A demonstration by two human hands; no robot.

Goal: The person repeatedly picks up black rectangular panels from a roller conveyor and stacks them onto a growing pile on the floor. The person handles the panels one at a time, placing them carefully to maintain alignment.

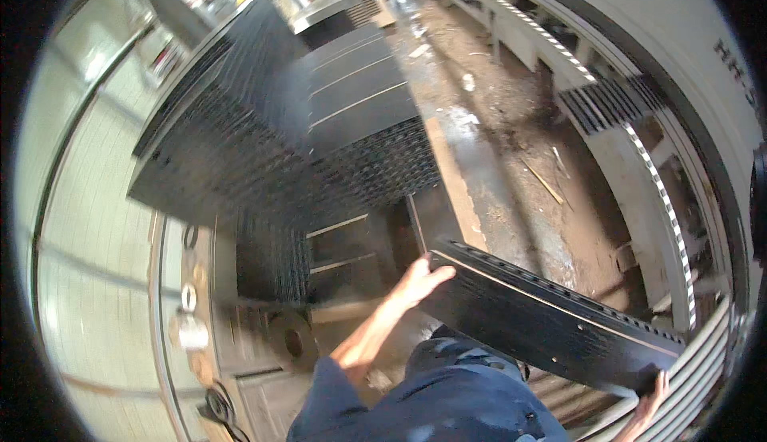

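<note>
As the fingers of your left hand [415, 284] pinch the left end of the black board [511, 306] before you, those of your right hand [653, 404] grip its near right corner. Past its far edge, open floor [499, 166] runs between the black stack [355, 95] at left and machine [623, 170] at right.

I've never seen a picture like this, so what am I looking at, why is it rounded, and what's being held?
There's no robot here, just a person's bare hands. A wide fisheye camera on the head looks down, so straight edges bend near the rim. The left hand grips one end of a long black panel and the right hand the other; whether it's one board or several together, I can't tell. Ahead and to the left are stacks of dark boards. To the right, beyond a littered floor, runs a long pale machine frame.
</note>
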